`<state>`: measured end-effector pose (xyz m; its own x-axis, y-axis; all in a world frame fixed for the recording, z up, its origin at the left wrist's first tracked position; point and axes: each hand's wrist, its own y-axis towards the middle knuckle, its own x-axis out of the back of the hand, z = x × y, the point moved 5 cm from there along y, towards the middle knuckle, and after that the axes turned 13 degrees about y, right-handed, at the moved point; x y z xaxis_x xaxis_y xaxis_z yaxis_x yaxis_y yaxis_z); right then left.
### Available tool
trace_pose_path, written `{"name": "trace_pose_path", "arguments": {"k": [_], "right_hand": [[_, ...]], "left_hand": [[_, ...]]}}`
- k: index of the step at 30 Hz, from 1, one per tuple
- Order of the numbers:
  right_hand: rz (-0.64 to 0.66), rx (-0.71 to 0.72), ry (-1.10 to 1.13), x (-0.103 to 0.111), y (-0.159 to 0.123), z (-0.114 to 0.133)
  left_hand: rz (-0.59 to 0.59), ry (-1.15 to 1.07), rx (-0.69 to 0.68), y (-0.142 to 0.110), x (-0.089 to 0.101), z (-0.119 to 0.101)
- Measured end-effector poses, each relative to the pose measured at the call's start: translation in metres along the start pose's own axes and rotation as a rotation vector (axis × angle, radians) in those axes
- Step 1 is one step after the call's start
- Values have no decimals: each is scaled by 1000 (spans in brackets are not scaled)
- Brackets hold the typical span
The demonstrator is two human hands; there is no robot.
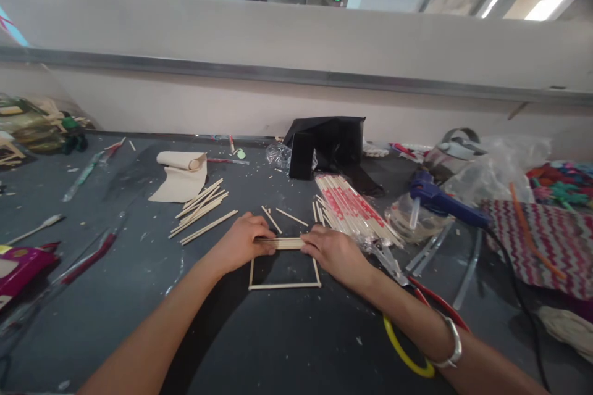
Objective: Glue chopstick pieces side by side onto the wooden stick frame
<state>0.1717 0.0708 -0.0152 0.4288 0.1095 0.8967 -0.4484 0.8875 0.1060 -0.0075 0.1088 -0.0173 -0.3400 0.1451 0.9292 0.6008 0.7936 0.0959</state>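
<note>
A small frame of thin wooden sticks (285,286) lies flat on the dark tabletop in front of me. Across its far side, several sticks (288,243) sit side by side. My left hand (243,241) pinches their left end with bent fingers, and my right hand (337,253) grips their right end. The stick ends are hidden under my fingers. Loose wooden sticks (201,210) are piled beyond my left hand, and short pieces (291,217) lie just past the frame. Packs of wrapped chopsticks (354,207) are beyond my right hand.
At right are a blue glue gun (447,200) with a black cord, scissors (393,265), clear glue sticks (469,268) and a yellow ring-shaped handle (407,352) under my forearm. A cloth roll (180,176) and black box (302,155) stand farther back. A magenta tool (23,271) lies left.
</note>
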Motion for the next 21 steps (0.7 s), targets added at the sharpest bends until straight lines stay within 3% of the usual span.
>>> {"name": "trace_pose_path", "arguments": {"k": [21], "right_hand": [[10, -5, -11, -2, 0, 0]], "left_hand": [[2, -190, 47, -2, 1, 5]]}}
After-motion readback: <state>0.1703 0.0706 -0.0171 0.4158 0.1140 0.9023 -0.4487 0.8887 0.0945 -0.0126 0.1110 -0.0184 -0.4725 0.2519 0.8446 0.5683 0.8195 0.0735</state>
